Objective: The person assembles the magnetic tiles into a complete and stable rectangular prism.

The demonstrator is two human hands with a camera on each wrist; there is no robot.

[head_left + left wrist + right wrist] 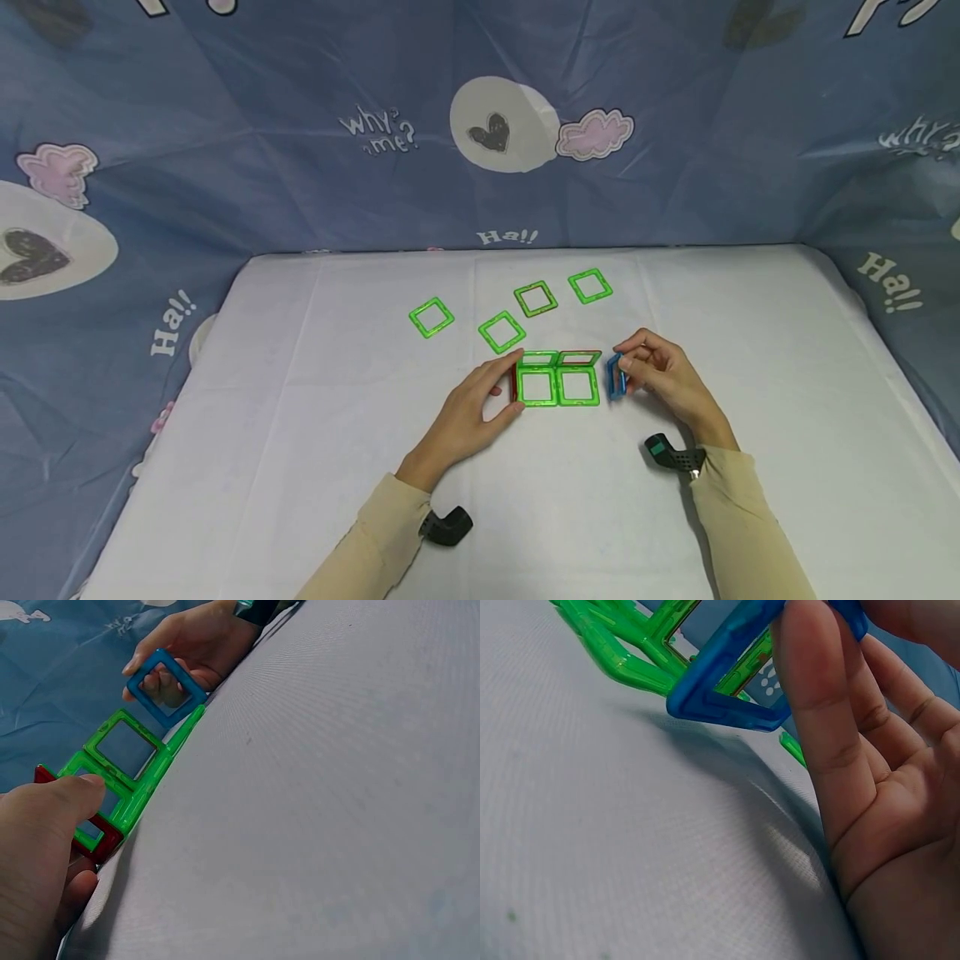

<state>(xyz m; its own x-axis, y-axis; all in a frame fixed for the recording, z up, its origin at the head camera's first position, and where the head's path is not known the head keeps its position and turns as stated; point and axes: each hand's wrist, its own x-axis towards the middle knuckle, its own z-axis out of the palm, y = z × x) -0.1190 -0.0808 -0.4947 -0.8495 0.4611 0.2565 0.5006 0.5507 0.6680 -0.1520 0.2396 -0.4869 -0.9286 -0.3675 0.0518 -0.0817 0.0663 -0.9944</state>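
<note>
My left hand (465, 421) grips a red square magnetic tile (109, 838) that stands on edge, with the thumb at its near corner and fingers at the far one. Joined to it is a row of green frame tiles (557, 388): two lie flat side by side, and two more rise along their back edge. The right-hand back piece (581, 363) shows a red edge. Between thumb and fingers, my right hand (672, 379) pinches a blue square tile (184, 674), held upright just off the row's right end. In the right wrist view the blue tile overlaps the green row.
Several loose green square tiles lie behind the row, among them one at the left (422, 307) and one at the far right (578, 292). A white cloth (300, 467) covers the table. Patterned blue fabric (337, 200) rises at the back and sides.
</note>
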